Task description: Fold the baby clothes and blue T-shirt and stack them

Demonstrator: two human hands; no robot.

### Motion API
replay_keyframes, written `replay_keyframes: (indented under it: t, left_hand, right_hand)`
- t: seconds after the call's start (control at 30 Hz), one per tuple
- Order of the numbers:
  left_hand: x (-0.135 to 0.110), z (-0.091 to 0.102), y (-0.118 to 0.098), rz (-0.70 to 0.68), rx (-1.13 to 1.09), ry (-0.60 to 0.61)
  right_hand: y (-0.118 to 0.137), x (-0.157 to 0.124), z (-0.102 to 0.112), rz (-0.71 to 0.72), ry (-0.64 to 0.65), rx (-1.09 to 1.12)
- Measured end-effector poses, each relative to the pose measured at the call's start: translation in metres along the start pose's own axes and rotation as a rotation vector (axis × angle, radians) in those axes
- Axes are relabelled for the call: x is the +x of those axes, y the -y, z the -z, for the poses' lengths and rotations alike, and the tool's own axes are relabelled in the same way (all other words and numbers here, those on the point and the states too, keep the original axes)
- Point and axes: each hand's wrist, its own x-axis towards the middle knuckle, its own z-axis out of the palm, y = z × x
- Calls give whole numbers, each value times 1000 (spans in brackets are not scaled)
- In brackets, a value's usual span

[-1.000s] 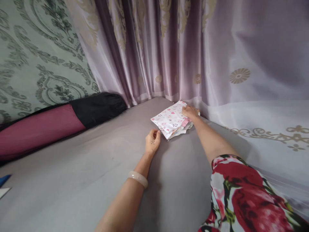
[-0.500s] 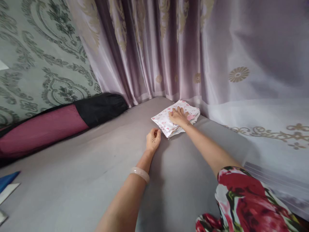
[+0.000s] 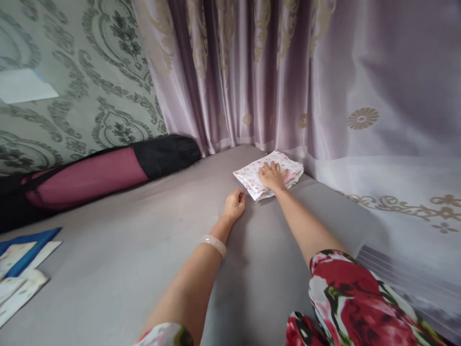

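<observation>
A folded stack of white cloth with a pink floral print [image 3: 248, 174] lies on the grey bed surface near the curtain. My right hand [image 3: 272, 177] rests flat on top of it, fingers spread. Just left of the stack's near corner, my left hand [image 3: 235, 204] is curled closed, low over the grey surface and apart from the cloth. Nothing shows between its fingers, though their inner side is partly hidden. A pale bangle [image 3: 215, 245] circles my left wrist.
A long black and maroon bag [image 3: 90, 180] lies along the patterned wall. Blue cloth [image 3: 34, 252] and folded pale printed cloth [image 3: 27, 290] lie at the left edge. Purple curtains [image 3: 248, 72] hang behind the stack. A translucent striped item [image 3: 406, 278] is at the lower right.
The view has turned left, bringing more of the bag and left-side cloths into sight. My right hand stays flat on the cloth stack; my left hand stays curled beside it.
</observation>
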Motion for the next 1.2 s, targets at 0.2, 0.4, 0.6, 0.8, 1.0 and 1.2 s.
replay_keyframes:
  t: [0.2,0.4,0.6,0.8,1.0,1.2]
  left_hand:
    - [-38,23,18,-273,184,126]
    - [-85,68,42,-250,338,147]
    - [-113,105,60,-118,478,175]
    - [-137,128,66,-4,656,142]
    - [-148,146,73,156,774,75]
    - [-151,168,84,342,792,-53]
  right_hand:
    - [3,1,11,-27,68,47]
    - [18,-13,26,-3,205,62]
    - [48,-38,21,144,213,51]
    - [54,-49,5,182,150,-9]
    - [50,-51,-1,199,95,-29]
    - [52,-51,2,185,108,-33]
